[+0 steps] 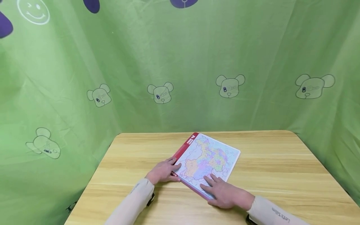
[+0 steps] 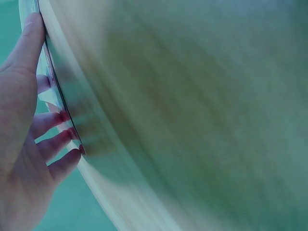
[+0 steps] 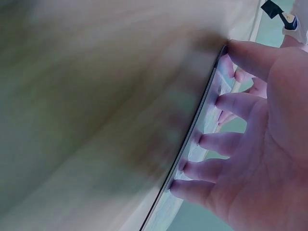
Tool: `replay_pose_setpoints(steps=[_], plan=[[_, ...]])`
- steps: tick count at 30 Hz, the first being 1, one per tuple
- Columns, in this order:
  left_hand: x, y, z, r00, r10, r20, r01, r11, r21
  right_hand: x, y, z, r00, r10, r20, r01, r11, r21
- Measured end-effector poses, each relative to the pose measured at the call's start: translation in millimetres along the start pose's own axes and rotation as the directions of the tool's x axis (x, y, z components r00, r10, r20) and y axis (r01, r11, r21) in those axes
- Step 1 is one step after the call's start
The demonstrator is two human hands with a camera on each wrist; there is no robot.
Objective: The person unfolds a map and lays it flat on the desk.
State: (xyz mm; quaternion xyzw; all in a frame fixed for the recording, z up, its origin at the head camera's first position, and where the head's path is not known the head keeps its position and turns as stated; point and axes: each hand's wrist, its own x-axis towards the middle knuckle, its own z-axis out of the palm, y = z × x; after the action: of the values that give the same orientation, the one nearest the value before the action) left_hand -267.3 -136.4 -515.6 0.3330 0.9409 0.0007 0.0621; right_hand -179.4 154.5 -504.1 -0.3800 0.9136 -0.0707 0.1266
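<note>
A thin rectangular map board [image 1: 215,156] lies flat and turned at an angle on the wooden table. Its face carries a coloured map, with a red strip [image 1: 185,146] of white print along the left side. My left hand [image 1: 164,171] rests at the board's left corner, fingers over the red strip and thumb by the near edge. On the lower right of the map, my right hand [image 1: 225,192] lies with fingers spread and its thumb at the near edge. The right wrist view shows the right fingertips [image 3: 207,139] touching the board along its dark edge.
The wooden table [image 1: 281,168] extends around the board on all sides. Green curtains [image 1: 191,56] with bear-head outlines hang behind the table and at both sides. Dark bands [image 1: 151,199] are worn at the wrists, over pale sleeves.
</note>
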Motion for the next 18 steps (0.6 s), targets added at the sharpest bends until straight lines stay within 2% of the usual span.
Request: replay_pose_setpoints(steps=[10,18], plan=[[-5.8,3.0,0.3,1.000,0.021,-0.013,-0.020,0.998,0.054,0.2,8.6,-1.9,1.000,-0.009,-0.022,0.009,1.000,0.016],[-10.2,7.0,0.6,0.999,0.054,-0.007,-0.054,0.998,0.035,-1.2,14.8,-5.2,1.000,0.000,-0.030,0.001,0.999,0.047]])
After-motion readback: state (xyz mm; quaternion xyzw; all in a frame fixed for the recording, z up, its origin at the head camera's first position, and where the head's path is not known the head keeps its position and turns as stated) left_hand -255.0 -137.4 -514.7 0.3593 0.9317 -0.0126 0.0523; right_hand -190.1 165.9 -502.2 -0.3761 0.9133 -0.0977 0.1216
